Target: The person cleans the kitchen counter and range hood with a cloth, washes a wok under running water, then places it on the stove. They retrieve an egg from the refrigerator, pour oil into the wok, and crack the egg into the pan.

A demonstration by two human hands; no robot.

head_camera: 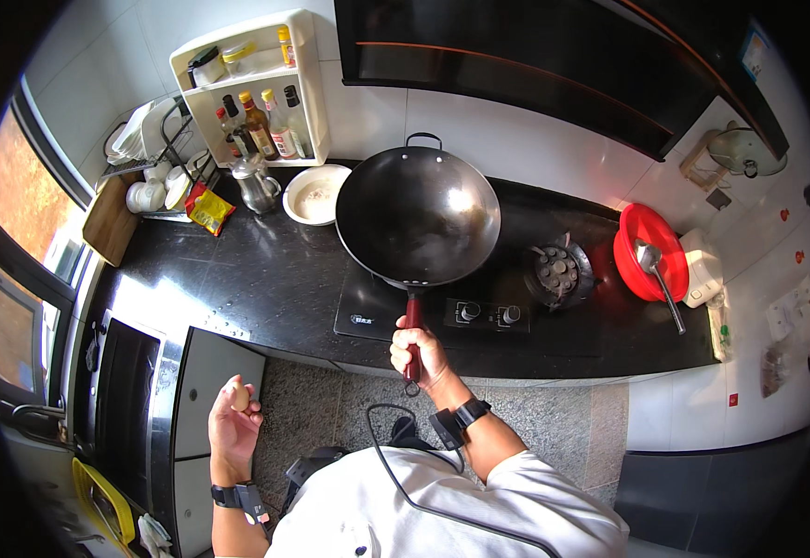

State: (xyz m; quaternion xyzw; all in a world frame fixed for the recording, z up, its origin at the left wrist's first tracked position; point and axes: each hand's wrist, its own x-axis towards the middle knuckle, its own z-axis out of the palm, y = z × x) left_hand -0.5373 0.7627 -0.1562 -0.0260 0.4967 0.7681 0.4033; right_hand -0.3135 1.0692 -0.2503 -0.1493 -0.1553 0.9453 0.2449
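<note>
My right hand grips the dark red handle of a large wok. The wok sits over the left side of a black glass gas hob, and its inside looks bare and shiny. Off to the left, over the floor beside the cabinet, my left hand holds a brown egg between thumb and fingers. A white bowl with pale powder or grain in it stands just left of the wok.
At right are a bare gas burner and a red basin with a metal ladle. A metal pitcher, a yellow-red packet and a bottle shelf stand back left. The sink is at left; a range hood hangs above.
</note>
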